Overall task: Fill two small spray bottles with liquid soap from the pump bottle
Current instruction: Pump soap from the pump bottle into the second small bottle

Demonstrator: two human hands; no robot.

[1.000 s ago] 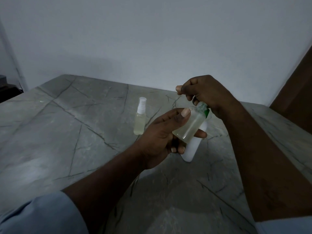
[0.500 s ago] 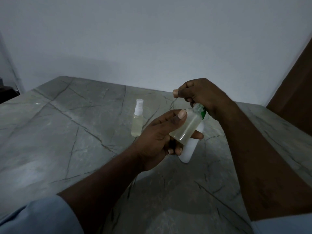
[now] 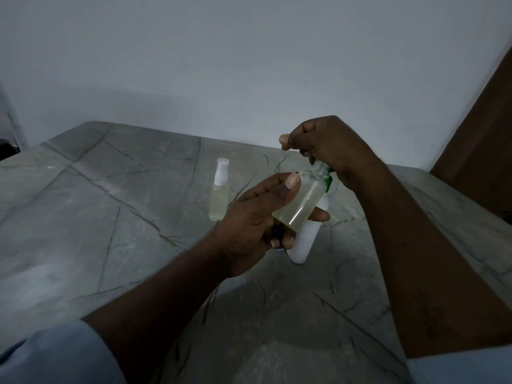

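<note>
We find the left hand [image 3: 249,217] holding an uncapped bottle [image 3: 300,203] in the air above the middle of the tabletop [image 3: 110,217]. Its thumb lies along the upper side and its fingers are curled beneath, clamped on the body. The bottle leans with its neck up and to the right and is partly filled with pale yellowish liquid.

The right hand [image 3: 329,145] sits on top of the pump bottle [image 3: 306,239], fingers curled together over the pump head. We cannot make out the nozzle itself; only a green collar [image 3: 328,185] shows, just beside the uncapped neck. The white pump bottle stands on the tabletop behind the left hand.

A capped spray bottle [image 3: 219,195], holding pale liquid, stands upright to the left of both, nearer the far edge.
</note>
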